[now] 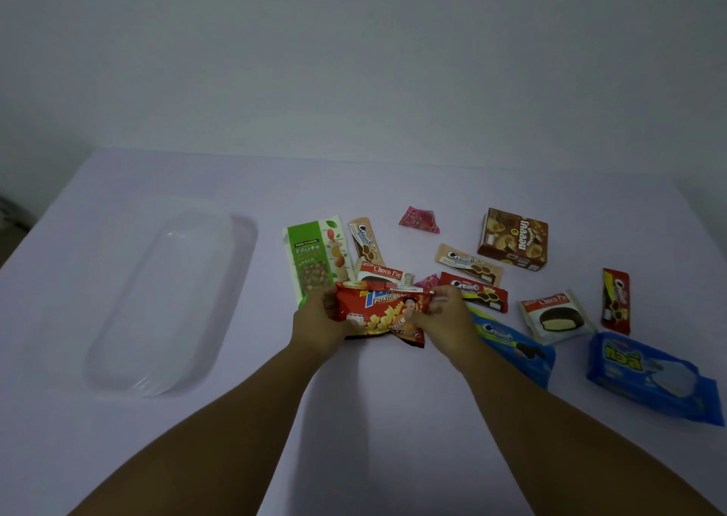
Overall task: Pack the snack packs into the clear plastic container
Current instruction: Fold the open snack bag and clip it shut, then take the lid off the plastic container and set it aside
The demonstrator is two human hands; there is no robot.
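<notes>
Both forearms come in from the bottom edge, cut off by the frame. The left hand [314, 324] and right hand [442, 317] each grip one end of a red potato snack bag [379, 313], fingers curled round it, held just above the table [373, 437]. That bag hides the lower part of a Choco Pie pack [383, 271] and most of a small pink wrapper [427, 280] behind it, so I can't read that one. The right wrist covers part of a blue cookie pack [519, 348].

The table's plain white and the lighting is pretty dim. The clear plastic container [165, 303] sits empty well off to the left, hard to pick out against the white, with bare table between it and the snack pile. The green nuts pack [316, 258] is the closest one to it. A big blue biscuit pack [649, 374] lies near the right edge. Behind the table there's just a bare pale wall [354, 51].
</notes>
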